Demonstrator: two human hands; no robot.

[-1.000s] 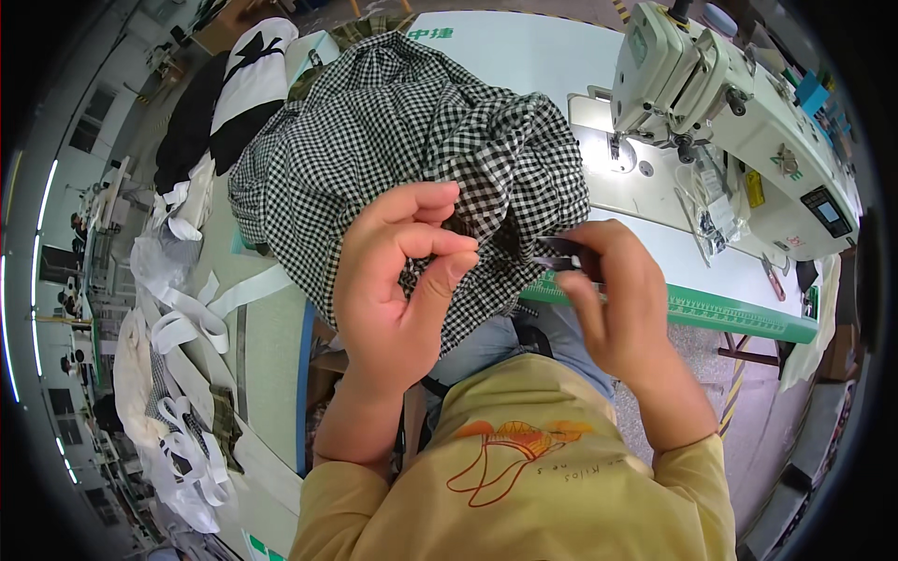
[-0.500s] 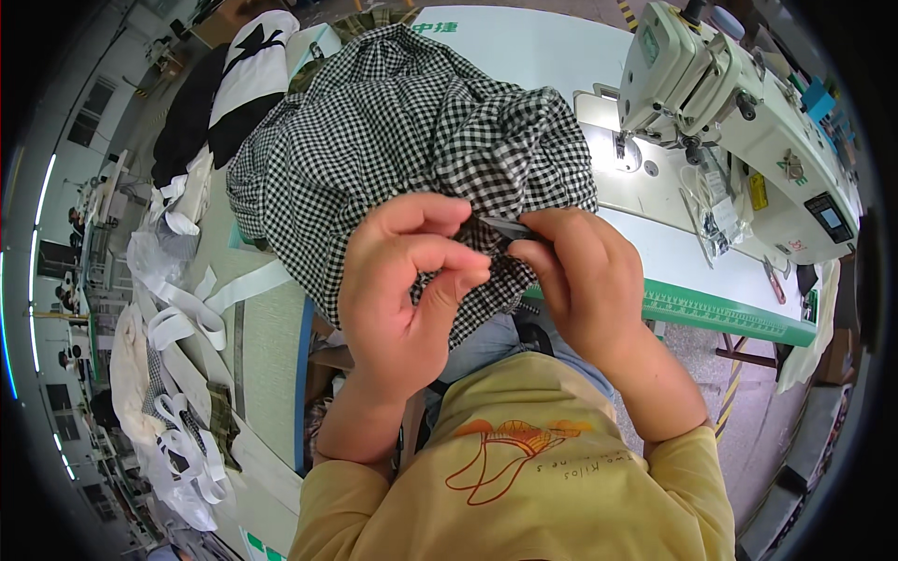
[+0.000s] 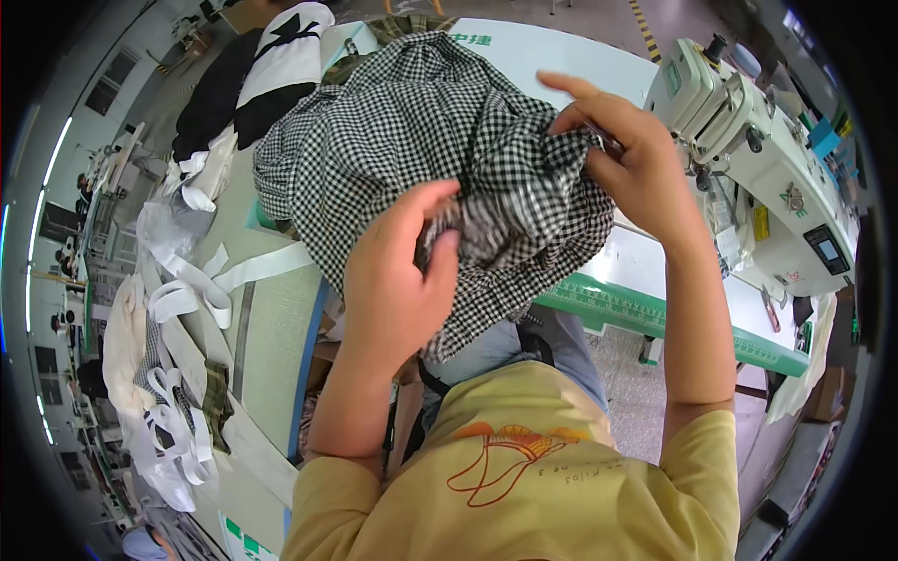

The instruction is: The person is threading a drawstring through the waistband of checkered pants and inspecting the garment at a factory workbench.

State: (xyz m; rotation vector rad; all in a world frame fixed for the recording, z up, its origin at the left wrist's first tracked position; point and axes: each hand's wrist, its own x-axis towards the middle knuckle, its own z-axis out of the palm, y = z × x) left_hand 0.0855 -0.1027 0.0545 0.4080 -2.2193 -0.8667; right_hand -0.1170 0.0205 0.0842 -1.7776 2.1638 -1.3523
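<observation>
A bunched black-and-white gingham cloth lies over the table in front of me, its near edge hanging toward my lap. My left hand is at its near side, with a blurred fold between thumb and fingers. My right hand grips the raised right part of the cloth between thumb and bent fingers. Its index finger sticks out to the far left, off the cloth. No small metal tool shows now; whether one is inside the right palm is hidden.
To the right stands a white sewing machine, with scissors near the table's front edge. A green ruler strip runs along that edge. White tape strips and scraps lie left; black-and-white garments are piled far left.
My right hand has moved up and right from the middle onto the cloth's right part. The grey pointed metal tool at its fingertips is out of sight. My left fingers have moved onto the cloth.
</observation>
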